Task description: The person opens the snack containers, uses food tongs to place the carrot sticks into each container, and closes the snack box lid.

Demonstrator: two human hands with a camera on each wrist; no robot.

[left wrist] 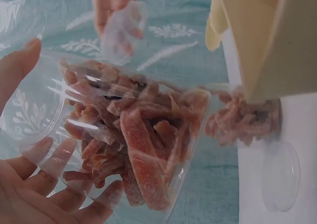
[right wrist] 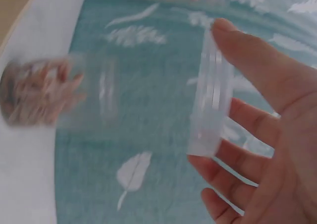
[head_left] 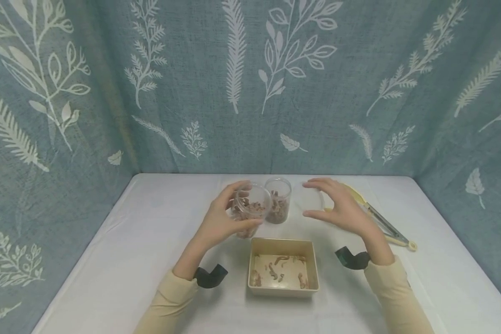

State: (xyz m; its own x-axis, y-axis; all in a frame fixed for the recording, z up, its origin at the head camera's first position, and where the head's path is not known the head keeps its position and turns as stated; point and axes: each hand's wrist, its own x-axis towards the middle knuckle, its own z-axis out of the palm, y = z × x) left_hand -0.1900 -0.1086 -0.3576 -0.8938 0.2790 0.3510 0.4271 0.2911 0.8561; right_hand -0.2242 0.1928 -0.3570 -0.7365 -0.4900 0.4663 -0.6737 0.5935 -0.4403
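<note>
My left hand (head_left: 221,218) grips a clear plastic jar (left wrist: 133,130) of reddish-brown dried strips, tilted in the head view, with its mouth uncovered. Between the thumb and fingers of my right hand (right wrist: 262,120) is a clear round lid (right wrist: 213,95), held by its edge and apart from the jar. A second clear jar (head_left: 278,204), partly filled with similar strips, stands upright on the table just right of the held one. In front of both hands sits a beige rectangular box (head_left: 283,292) with a few strip pieces scattered on its bottom.
Tongs (head_left: 384,220) with yellow ends lie at the right, behind my right forearm. Another clear lid (left wrist: 281,177) rests on the white table (head_left: 150,241) near the standing jar. A blue-green leaf-patterned curtain (head_left: 183,83) rises behind the table and at both sides.
</note>
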